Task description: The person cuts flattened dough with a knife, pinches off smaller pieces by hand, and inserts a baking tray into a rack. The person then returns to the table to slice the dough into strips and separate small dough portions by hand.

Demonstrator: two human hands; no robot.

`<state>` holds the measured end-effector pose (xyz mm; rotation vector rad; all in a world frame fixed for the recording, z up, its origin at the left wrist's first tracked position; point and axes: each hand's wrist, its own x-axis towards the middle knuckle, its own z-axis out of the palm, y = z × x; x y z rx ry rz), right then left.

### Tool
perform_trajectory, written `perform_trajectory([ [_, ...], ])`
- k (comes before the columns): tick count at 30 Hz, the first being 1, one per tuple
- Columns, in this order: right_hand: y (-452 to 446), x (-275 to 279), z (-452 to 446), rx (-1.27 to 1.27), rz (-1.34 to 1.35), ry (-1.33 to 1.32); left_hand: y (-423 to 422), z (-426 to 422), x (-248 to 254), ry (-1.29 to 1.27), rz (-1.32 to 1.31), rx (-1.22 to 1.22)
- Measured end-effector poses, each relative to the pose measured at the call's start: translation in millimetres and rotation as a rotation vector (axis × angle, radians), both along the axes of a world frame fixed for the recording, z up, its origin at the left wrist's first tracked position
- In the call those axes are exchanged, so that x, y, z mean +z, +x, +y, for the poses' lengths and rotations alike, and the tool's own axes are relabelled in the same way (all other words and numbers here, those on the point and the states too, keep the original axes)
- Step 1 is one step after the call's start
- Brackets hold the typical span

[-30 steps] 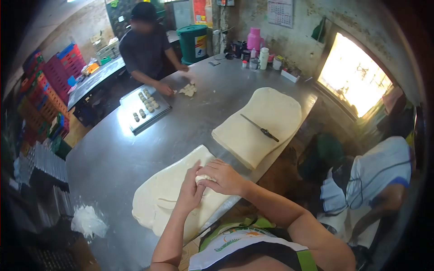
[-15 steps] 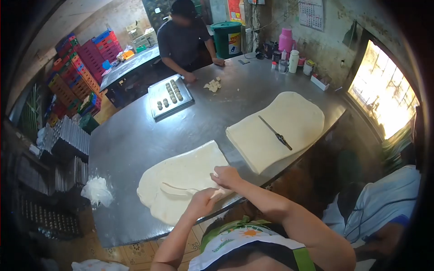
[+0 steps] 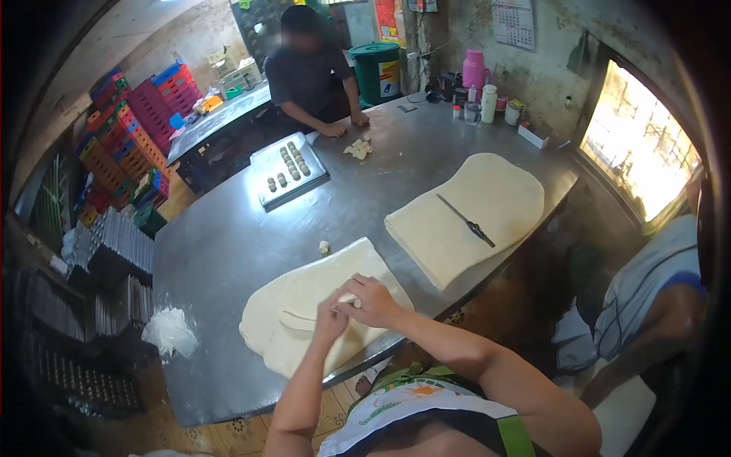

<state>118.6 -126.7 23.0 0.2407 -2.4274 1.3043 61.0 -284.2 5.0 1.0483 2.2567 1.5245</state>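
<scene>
A large, thick slab of pale dough (image 3: 285,354) lies at the table's near edge under both my hands. A narrow dough strip (image 3: 298,323) lies across its top and runs up to my left hand (image 3: 332,318), whose fingers are closed around it. Right beside it, my right hand (image 3: 373,302) has its fingers curled on a small bit of dough (image 3: 349,299) between the two hands. A small dough lump (image 3: 324,247) sits on the metal just beyond the slab. To the right, a long dark-handled knife (image 3: 476,229) lies on a second, folded dough slab (image 3: 506,190).
White flour (image 3: 169,332) is heaped on the metal table (image 3: 217,251) at the left. Farther off are a tray (image 3: 268,174) of dough balls and some dough scraps (image 3: 359,148). A person (image 3: 308,72) leans on the far side; another person (image 3: 647,297) is at the right.
My hands have come together, my right hand shifting left and curling over a dough bit. A small lump now lies beyond the slab. The person across has moved both hands on the table.
</scene>
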Motion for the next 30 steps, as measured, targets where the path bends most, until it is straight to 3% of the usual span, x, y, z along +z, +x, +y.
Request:
perform_trajectory([
  [2,-2.4,-17.7,-8.9,-0.177,-0.286,-0.05,-0.8,-0.9,-13.8,-0.05,-0.009,0.019],
  [3,-5.7,-26.9,-5.6,-0.187,-0.295,-0.051,3.3,-3.6,-4.5,-0.364,0.082,-0.1],
  [4,-8.9,-37.6,1.5,-0.212,-0.437,0.18,7.6,-9.1,4.7,-0.678,0.181,-0.225],
  [5,-14.5,-46.5,11.0,-0.242,-0.572,0.417,9.0,-10.6,13.4,-0.673,0.19,-0.245],
  [6,-12.1,-66.2,10.1,-0.26,-0.586,0.408,16.6,-17.2,20.9,-0.453,0.137,-0.259],
  [8,-9.0,-95.2,9.3,-0.432,-0.18,0.439,21.6,-20.7,30.0,0.007,0.028,-0.245],
  [9,-12.6,-103.9,13.9,-0.503,0.036,0.456,8.6,-17.7,22.5,0.021,0.031,-0.245],
  [10,-8.4,-95.9,5.1,-0.511,0.023,0.452,-7.5,-20.8,7.0,0.068,0.015,-0.083],
  [11,-4.8,-69.2,-9.9,-0.338,0.089,0.325,-18.1,-22.9,4.8,0.113,0.003,0.074],
  [12,-8.7,-42.9,-16.2,-0.168,0.168,0.211,-28.4,-18.5,5.0,0.122,0.008,0.058],
  [13,-11.7,-26.1,-19.3,-0.185,0.168,0.224,-33.9,-10.2,12.7,0.189,0.158,0.051],
  [15,-8.1,-9.2,-30.7,0.018,-0.017,-0.033,-29.5,-2.8,19.8,0.31,0.435,0.046],
  [16,-10.7,-8.2,-32.6,0.0,-0.016,-0.032,-32.1,-2.0,11.7,0.314,0.434,0.028],
  [19,-13.9,-7.8,-30.6,-0.209,0.01,0.076,-39.1,-5.6,-37.2,0.17,-0.071,-0.034],
  [20,-13.5,-14.5,-22.4,-0.225,0.012,0.077,-32.6,-4.8,-38.6,0.171,-0.07,-0.05],
  [22,-19.3,-44.2,-0.9,-0.218,-0.302,0.246,-13.8,-9.4,-30.6,-0.39,0.269,-0.113],
  [23,-23.8,-51.6,7.4,-0.216,-0.451,0.324,-6.6,-12.7,-24.1,-0.393,0.282,-0.119],
  [26,-21.4,-73.9,23.2,-0.227,-0.497,0.297,9.3,-13.4,-19.7,-0.292,0.366,-0.253],
  [28,-18.7,-76.4,22.1,-0.23,-0.515,0.275,1.2,-15.6,-19.8,-0.079,0.001,-0.039],
  [29,-16.4,-73.1,15.3,-0.294,-0.323,0.294,-2.1,-13.7,-20.4,0.031,-0.183,0.077],
  [30,-9.3,-66.2,9.6,-0.354,-0.139,0.308,1.6,-10.7,-17.6,0.023,-0.182,0.077],
])
